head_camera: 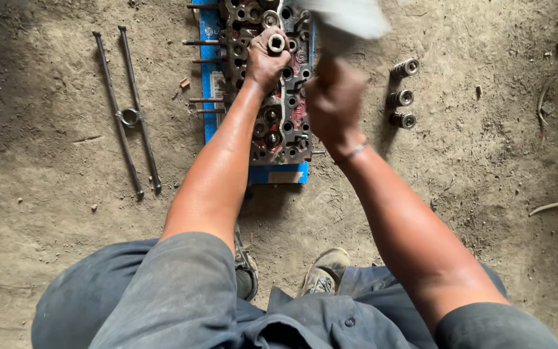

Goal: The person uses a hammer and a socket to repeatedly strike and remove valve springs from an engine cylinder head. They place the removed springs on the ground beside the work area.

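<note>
The left hand (265, 59) is clamped around a short metal tube (276, 43) standing on the engine head (279, 110); the right hand (334, 103), just beside, grips a blurred hammer (347, 19); three springs (403, 97) lie further right.

Left hand (265, 58) grips a short metal tube (276, 43) upright on the cylinder head (279, 123). Right hand (334, 103) holds a blurred hammer (350, 16) above it. Three valve springs (402, 98) lie on dirt nearby.
</note>
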